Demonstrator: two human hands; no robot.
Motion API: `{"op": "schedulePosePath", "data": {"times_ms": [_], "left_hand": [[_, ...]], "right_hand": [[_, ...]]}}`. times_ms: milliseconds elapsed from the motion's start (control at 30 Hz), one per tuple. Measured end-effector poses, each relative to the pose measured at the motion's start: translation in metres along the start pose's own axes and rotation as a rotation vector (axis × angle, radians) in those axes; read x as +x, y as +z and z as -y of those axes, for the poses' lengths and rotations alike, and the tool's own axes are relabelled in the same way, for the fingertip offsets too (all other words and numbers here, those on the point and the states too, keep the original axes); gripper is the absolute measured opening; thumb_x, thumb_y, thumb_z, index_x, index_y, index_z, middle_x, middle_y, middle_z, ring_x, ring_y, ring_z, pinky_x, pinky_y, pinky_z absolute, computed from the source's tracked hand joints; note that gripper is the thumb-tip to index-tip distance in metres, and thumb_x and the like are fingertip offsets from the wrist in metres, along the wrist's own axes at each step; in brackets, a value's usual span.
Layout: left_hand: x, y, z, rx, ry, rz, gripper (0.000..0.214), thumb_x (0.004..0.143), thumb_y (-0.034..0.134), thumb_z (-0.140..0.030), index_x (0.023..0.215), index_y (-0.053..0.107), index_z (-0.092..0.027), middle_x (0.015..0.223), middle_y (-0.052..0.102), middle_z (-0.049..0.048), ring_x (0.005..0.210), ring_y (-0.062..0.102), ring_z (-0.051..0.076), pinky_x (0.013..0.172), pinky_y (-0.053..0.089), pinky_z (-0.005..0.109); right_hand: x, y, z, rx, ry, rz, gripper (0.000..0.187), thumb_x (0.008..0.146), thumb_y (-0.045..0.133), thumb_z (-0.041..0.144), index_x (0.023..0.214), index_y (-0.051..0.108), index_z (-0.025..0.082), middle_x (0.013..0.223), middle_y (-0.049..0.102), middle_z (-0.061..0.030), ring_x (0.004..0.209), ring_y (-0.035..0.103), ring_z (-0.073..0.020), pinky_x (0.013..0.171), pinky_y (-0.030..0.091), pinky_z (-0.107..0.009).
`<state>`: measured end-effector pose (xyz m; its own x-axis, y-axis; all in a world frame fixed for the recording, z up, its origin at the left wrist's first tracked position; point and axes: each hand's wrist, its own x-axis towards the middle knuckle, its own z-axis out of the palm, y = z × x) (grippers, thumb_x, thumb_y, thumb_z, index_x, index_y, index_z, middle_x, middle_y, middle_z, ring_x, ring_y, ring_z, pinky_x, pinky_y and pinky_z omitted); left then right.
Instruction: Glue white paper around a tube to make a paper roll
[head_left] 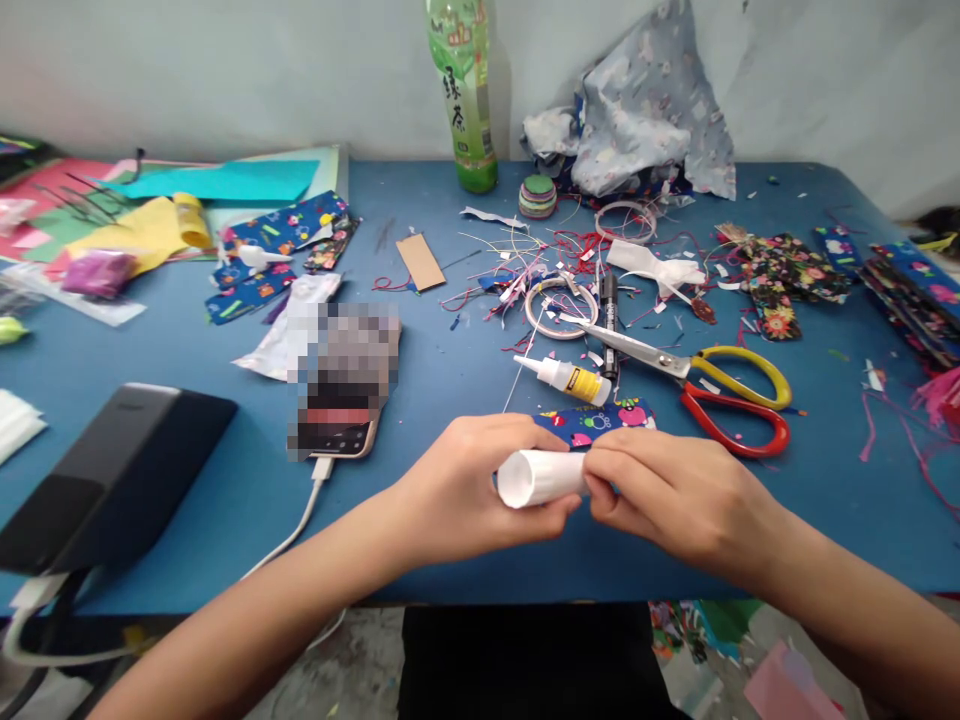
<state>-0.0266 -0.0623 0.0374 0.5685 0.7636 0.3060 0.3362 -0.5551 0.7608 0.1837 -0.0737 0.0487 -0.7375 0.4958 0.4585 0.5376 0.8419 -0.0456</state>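
Note:
Between my hands, near the table's front edge, is a short white tube that looks like rolled paper, its open end turned toward the lower left. My left hand curls around the tube, with the thumb below and the fingers behind. The fingertips of my right hand pinch the tube's other end, which they partly hide. Just behind both hands is a strip of blue patterned fabric, partly covered by them. Farther back, a small glue bottle lies on its side.
Scissors, a black marker and a tape roll lie among thread scraps. A phone on a cable and a power bank are at left. A green tea bottle stands by the wall; fabric pieces lie right.

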Motion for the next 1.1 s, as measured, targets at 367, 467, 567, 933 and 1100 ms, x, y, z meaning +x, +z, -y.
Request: {"op": "schedulePosePath", "data": {"times_ms": [367, 467, 567, 933, 1100], "left_hand": [[0.0, -0.007, -0.004, -0.06, 0.068, -0.002, 0.019, 0.072, 0.074, -0.017, 0.088, 0.068, -0.011, 0.071, 0.071, 0.0022, 0.056, 0.058, 0.008, 0.052, 0.045, 0.016], [-0.001, -0.006, -0.004, -0.067, 0.094, 0.0, 0.02, 0.071, 0.074, -0.016, 0.089, 0.068, -0.01, 0.07, 0.07, 0.0018, 0.055, 0.057, 0.008, 0.052, 0.045, 0.016], [-0.001, -0.007, -0.003, -0.049, 0.111, -0.009, 0.021, 0.071, 0.074, -0.017, 0.091, 0.068, -0.011, 0.069, 0.069, 0.0011, 0.055, 0.057, 0.008, 0.052, 0.046, 0.016], [-0.002, -0.005, -0.003, 0.071, 0.2, -0.079, 0.022, 0.074, 0.072, -0.017, 0.095, 0.067, -0.013, 0.074, 0.071, 0.0032, 0.059, 0.061, 0.01, 0.056, 0.05, 0.018], [-0.002, -0.005, -0.002, 0.102, 0.202, -0.099, 0.024, 0.074, 0.072, -0.019, 0.097, 0.066, -0.014, 0.074, 0.07, 0.0031, 0.058, 0.061, 0.01, 0.053, 0.049, 0.018]], "right_hand": [[0.007, -0.003, -0.002, 0.469, 0.248, 0.023, 0.012, 0.081, 0.05, 0.009, 0.076, 0.057, 0.017, 0.07, 0.061, -0.0009, 0.063, 0.058, -0.0118, 0.06, 0.048, -0.022], [0.008, -0.004, -0.003, 0.576, 0.315, 0.032, 0.011, 0.078, 0.052, 0.009, 0.074, 0.056, 0.017, 0.069, 0.059, 0.0006, 0.061, 0.054, -0.0097, 0.058, 0.045, -0.02], [0.008, -0.005, -0.004, 0.664, 0.369, 0.058, 0.009, 0.078, 0.055, 0.009, 0.074, 0.057, 0.017, 0.07, 0.059, 0.0016, 0.062, 0.054, -0.0086, 0.059, 0.045, -0.019], [0.006, -0.012, -0.009, 0.697, 0.283, -0.03, 0.005, 0.083, 0.071, 0.013, 0.087, 0.07, 0.013, 0.088, 0.069, -0.0047, 0.08, 0.066, -0.0102, 0.073, 0.052, -0.017], [0.006, -0.009, -0.006, 0.614, 0.296, -0.017, 0.005, 0.087, 0.063, 0.01, 0.086, 0.068, 0.012, 0.089, 0.07, -0.0067, 0.083, 0.067, -0.0125, 0.075, 0.053, -0.019]]}}
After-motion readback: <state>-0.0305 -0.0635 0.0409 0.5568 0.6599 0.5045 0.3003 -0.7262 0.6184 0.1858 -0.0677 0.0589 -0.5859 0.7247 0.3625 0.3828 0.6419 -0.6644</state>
